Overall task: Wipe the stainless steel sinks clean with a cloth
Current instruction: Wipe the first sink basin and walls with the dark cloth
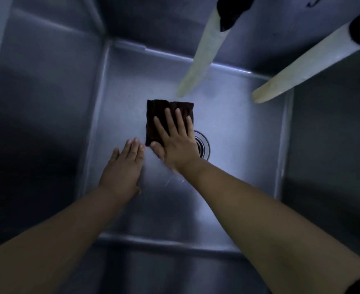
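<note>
I look straight down into a deep stainless steel sink (249, 115). A folded dark brown cloth (156, 115) lies flat on the sink floor near its middle. My right hand (174, 139) presses on the cloth with straight, spread fingers and covers its lower right part. My left hand (124, 166) lies flat on the bare sink floor just left of and below the cloth, fingers straight and together, not touching the cloth. The round drain (202, 145) shows partly from under the right hand's edge.
Two pale spouts with dark collars reach down over the sink from the upper right, one spout (198, 56) above the cloth, the other spout (297, 75) further right. Steep steel walls close the basin on all sides, with the left wall (47, 124) dim.
</note>
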Motion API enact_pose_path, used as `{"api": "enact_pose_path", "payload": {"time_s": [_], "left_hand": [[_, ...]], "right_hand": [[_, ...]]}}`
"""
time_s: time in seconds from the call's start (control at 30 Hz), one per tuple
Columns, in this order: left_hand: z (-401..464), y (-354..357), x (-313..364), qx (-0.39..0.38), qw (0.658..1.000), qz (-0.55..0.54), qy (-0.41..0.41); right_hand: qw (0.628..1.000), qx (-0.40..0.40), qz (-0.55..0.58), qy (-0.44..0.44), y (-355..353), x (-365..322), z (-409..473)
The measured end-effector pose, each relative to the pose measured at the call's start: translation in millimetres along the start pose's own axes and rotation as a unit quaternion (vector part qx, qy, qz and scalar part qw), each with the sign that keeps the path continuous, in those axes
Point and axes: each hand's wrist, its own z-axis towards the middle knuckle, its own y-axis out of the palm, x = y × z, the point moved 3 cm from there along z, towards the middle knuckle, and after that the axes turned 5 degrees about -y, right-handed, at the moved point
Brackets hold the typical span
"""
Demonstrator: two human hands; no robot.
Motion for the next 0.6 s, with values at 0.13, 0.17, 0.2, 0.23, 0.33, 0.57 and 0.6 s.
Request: {"api": "enact_pose_path", "payload": {"time_s": [0.13,0.17,0.2,0.23,0.33,0.57,0.6], "left_hand": [[-1.6,-0.1,-0.7,-0.001,1.000,0.005,0.004],[-1.9,0.0,-1.5,0.004,1.000,0.002,0.003],[-2.2,-0.2,-2.1,0.009,1.000,-0.001,0.003],[-3.0,-0.6,-2.2,0.011,1.000,-0.002,0.003],[-4.9,-2.0,-2.8,0.018,1.000,0.003,0.003],[-25.2,-15.2,-1.3,0.033,0.999,0.036,-0.003],[-30.4,-18.1,-1.8,0.037,0.999,0.030,-0.006]], "right_hand": [[0.994,0.045,0.045,0.085,-15.5,34.4,14.8],[0.993,0.051,0.036,0.099,-17.0,45.4,13.2],[0.992,0.056,0.026,0.109,-17.8,57.0,9.2],[0.991,0.061,0.019,0.119,-17.6,70.0,1.4],[0.989,0.056,0.010,0.136,-14.4,101.4,-39.5],[0.997,0.018,-0.030,0.073,16.5,70.7,-167.0],[0.998,0.010,-0.043,0.039,20.9,59.2,-178.0]]}}
